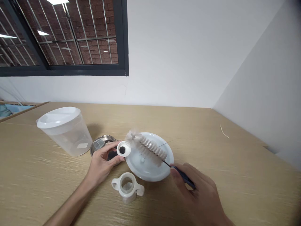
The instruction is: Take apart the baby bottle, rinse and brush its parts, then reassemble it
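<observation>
My left hand [103, 163] pinches a small white ring-shaped cap [123, 149] with a dark hole, held just above the table. My right hand [199, 194] grips the dark blue handle of a bottle brush [150, 149]; its white bristles lie over a white round lid [145, 163] and the fluffy tip sits right beside the cap. A white two-handled collar piece [127, 185] stands on the table below the cap.
A translucent plastic container with a white lid [64, 130] stands at the left. A metal bowl [103, 145] with a small clear cup in it lies behind my left hand. The wooden table [211, 141] meets white walls; a thin stick [224, 131] lies far right.
</observation>
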A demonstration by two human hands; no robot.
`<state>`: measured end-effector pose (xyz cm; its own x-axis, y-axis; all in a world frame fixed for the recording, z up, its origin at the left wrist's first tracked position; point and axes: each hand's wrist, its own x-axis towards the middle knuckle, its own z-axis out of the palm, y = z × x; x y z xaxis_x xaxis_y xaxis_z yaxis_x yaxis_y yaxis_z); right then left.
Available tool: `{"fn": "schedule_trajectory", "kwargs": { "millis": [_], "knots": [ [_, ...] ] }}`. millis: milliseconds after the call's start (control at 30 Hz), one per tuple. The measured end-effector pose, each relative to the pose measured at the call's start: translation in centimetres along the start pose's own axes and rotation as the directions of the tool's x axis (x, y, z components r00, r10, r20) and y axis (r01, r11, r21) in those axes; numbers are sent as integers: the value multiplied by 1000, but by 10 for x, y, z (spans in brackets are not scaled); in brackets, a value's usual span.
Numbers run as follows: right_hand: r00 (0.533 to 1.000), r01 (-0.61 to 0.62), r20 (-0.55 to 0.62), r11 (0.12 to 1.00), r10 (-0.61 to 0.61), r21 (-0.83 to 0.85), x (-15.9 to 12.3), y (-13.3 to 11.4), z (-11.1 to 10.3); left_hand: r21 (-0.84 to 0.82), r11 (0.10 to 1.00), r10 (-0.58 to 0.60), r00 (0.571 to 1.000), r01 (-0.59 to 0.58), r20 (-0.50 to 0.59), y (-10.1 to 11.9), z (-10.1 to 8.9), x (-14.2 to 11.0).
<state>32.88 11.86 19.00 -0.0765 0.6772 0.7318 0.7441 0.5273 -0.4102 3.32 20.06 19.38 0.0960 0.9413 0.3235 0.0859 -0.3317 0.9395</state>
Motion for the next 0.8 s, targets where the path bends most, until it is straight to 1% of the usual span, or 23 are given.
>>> {"fn": "schedule_trajectory", "kwargs": {
  "millis": [100,267,333,433,533,600,667,733,800],
  "knots": [
    [1000,-15,4,1000,15,3,1,0,0,-1,1000,-6,1000,6,20,-2,0,-1],
    [1000,11,-10,1000,-11,-3,1,1,1,-35,999,23,998,-21,53,-1,1,-3],
    [1000,1,-9,1000,-1,-17,1,1,0,-66,998,21,999,-18,36,1,2,-2],
    [1000,7,-21,1000,-7,-9,0,0,0,-165,986,-20,1000,17,-12,2,2,0],
    [998,64,-8,998,-63,25,-1,0,2,-243,969,-66,997,52,-49,2,1,1],
    [993,117,13,993,-117,32,0,1,4,-237,969,-81,996,69,-45,4,0,1],
    [989,148,14,989,-148,-1,1,2,6,-205,975,-90,995,82,-30,7,0,2],
    [992,122,-12,990,-123,-68,2,3,6,-169,981,-98,995,92,-28,10,0,2],
    [996,75,-47,992,-80,-100,2,4,4,-141,985,-106,994,99,-36,11,0,3]
  ]
}}
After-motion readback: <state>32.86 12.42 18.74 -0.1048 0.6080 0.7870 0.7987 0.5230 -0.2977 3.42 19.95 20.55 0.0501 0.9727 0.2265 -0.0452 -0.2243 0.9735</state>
